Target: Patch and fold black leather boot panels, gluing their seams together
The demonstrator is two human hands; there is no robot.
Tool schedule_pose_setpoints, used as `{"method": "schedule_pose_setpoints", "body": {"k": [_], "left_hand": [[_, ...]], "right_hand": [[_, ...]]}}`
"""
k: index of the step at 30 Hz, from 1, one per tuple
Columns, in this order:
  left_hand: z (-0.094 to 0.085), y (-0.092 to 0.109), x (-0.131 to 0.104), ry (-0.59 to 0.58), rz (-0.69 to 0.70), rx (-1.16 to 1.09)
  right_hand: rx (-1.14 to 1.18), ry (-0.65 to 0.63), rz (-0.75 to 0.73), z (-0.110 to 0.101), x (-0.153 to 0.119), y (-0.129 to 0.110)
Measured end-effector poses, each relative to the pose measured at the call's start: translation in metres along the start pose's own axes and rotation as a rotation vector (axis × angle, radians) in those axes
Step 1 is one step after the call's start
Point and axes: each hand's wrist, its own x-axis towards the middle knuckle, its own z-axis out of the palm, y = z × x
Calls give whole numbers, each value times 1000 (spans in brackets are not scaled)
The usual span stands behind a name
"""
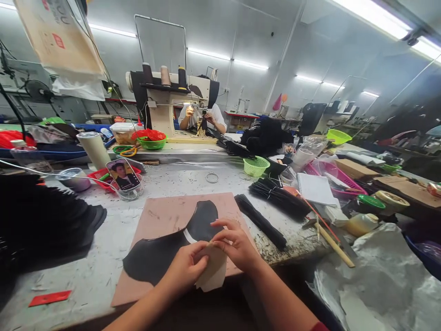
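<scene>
A curved black piece (158,255) lies on a pinkish board (172,209) at the front of the table, with a short white strip (189,236) across its middle. Over the board's front edge, my left hand (188,264) pinches the top of a pale beige piece (213,271) between thumb and fingers. My right hand (237,243) pinches the same piece at its upper edge, close beside the left fingertips. The beige piece hangs down between both hands, and its upper part is partly hidden by the fingers.
Stacked black pieces (44,225) stand at the left, near a red strip (50,298). A phone (123,174) leans in a holder behind the board. Black bundles (262,223) and a wooden-handled hammer (334,244) lie rightward. Across the table, a person (217,117) works at a sewing machine (160,112).
</scene>
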Motion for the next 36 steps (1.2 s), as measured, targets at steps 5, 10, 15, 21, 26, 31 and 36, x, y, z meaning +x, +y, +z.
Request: {"method": "schedule_pose_setpoints", "body": {"k": [5, 10, 15, 21, 26, 31, 36], "left_hand": [[-2, -5, -8, -70, -25, -5], [-6, -17, -5, -29, -76, -149], [-3, -20, 4, -55, -70, -204], [-5, -10, 0, -81, 18, -93], [-12, -7, -7, -67, -44, -119], [-15, -15, -6, 3, -161, -265], [-8, -15, 4, -12, -178, -284]], "right_hand": [[175, 391, 270, -10, -39, 18], [-47, 52, 527, -53, -88, 25], [-147, 91, 328, -41, -71, -2], [-95, 87, 30, 6, -15, -8], [352, 336, 216, 8, -16, 10], [300, 204, 391, -47, -51, 22], [7, -30, 330, -55, -68, 4]]}}
